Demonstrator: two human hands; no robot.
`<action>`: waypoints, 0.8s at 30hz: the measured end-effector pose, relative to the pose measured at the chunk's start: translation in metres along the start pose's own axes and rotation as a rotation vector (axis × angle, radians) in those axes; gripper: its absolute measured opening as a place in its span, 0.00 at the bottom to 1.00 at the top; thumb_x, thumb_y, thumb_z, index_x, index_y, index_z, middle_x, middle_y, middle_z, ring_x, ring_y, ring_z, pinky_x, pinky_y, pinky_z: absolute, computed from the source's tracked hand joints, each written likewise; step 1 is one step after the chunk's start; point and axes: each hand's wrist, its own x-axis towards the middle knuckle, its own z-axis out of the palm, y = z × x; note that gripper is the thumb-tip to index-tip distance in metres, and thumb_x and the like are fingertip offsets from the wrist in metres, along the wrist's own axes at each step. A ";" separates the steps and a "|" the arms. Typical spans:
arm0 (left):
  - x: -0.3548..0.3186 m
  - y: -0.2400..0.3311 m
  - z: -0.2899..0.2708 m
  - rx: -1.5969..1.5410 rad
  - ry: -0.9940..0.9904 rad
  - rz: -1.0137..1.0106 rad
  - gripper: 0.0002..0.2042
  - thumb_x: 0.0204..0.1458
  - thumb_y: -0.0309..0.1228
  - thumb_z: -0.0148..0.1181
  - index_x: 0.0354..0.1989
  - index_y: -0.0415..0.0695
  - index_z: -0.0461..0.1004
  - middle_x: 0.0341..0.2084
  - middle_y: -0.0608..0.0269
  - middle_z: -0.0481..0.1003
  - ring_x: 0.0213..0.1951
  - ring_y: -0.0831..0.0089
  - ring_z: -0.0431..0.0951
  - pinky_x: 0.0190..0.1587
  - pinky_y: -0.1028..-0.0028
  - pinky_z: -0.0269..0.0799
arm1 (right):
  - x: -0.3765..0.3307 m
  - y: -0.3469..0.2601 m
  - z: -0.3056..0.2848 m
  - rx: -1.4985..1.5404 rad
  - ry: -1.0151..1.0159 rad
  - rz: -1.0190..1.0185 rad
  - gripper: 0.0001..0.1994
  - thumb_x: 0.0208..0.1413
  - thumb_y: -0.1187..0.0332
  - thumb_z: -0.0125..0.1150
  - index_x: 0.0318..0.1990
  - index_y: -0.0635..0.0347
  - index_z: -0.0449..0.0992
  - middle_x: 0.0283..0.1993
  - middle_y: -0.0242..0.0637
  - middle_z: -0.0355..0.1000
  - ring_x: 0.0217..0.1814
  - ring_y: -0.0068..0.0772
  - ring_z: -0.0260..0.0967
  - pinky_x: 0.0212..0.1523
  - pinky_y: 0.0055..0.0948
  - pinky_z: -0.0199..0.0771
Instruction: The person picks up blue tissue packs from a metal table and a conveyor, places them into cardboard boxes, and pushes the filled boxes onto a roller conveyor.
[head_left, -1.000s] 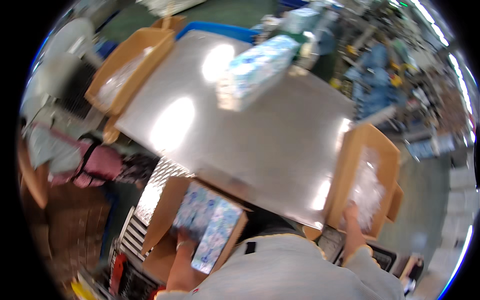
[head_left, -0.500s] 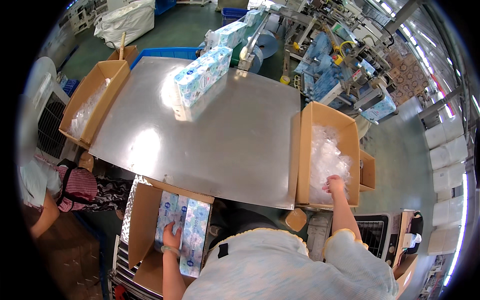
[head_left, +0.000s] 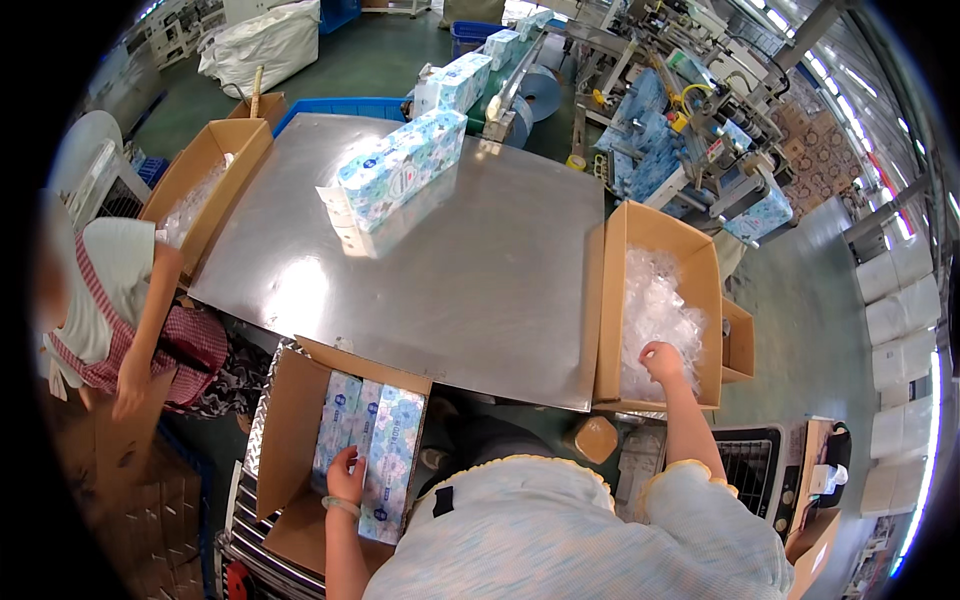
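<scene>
- Tissue packs [head_left: 372,450], blue-and-white wrapped, lie flat side by side in the open carton [head_left: 290,440] at the lower left, below the near edge of the steel table [head_left: 480,270]. About 3 packs show; I cannot tell if more lie beneath.
- Left hand [head_left: 345,477] rests on the packs inside that carton, fingers spread flat, pressing or steadying rather than gripping.
- Right hand [head_left: 662,360] is down in the tall box of clear plastic bags [head_left: 655,310] at the table's right edge, fingers curled into the film; looks like it pinches 1 bag, but a firm grasp cannot be told.
- Step in hand, as I judge it: seating packs in the carton while fetching a bag from the other box.
- Next move likely calls for lifting a single bag free without dragging its neighbours, and for keeping the packs square in the carton.
- Further out: a row of wrapped packs [head_left: 395,170] sits on the table's far side, well apart from both hands, with more packs on the conveyor [head_left: 470,75] behind.
- A second box of bags [head_left: 205,175] stands at the table's left edge.
- A co-worker [head_left: 120,300] in a checked apron bends by the left side, near a flat piece of cardboard [head_left: 125,440].
- Machinery [head_left: 700,130] fills the far right.
</scene>
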 end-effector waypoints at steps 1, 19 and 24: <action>0.001 0.003 0.001 0.000 -0.007 -0.002 0.18 0.55 0.27 0.66 0.54 0.35 0.77 0.44 0.49 0.81 0.40 0.62 0.84 0.44 0.65 0.78 | -0.002 -0.003 0.003 -0.069 -0.028 -0.007 0.07 0.53 0.65 0.69 0.39 0.52 0.86 0.36 0.44 0.83 0.35 0.41 0.82 0.43 0.38 0.82; 0.003 0.030 0.009 -0.025 -0.036 0.017 0.17 0.55 0.27 0.65 0.53 0.37 0.77 0.43 0.49 0.81 0.41 0.62 0.84 0.45 0.65 0.78 | 0.021 0.059 0.015 0.071 -0.223 0.048 0.13 0.53 0.70 0.68 0.46 0.58 0.84 0.32 0.43 0.81 0.26 0.34 0.80 0.28 0.34 0.81; 0.001 0.057 0.006 0.015 -0.014 0.089 0.17 0.55 0.27 0.66 0.53 0.38 0.77 0.43 0.49 0.81 0.41 0.62 0.83 0.44 0.66 0.78 | 0.022 0.057 0.004 -0.056 -0.107 0.051 0.07 0.51 0.72 0.69 0.36 0.66 0.84 0.27 0.43 0.79 0.22 0.33 0.77 0.24 0.34 0.81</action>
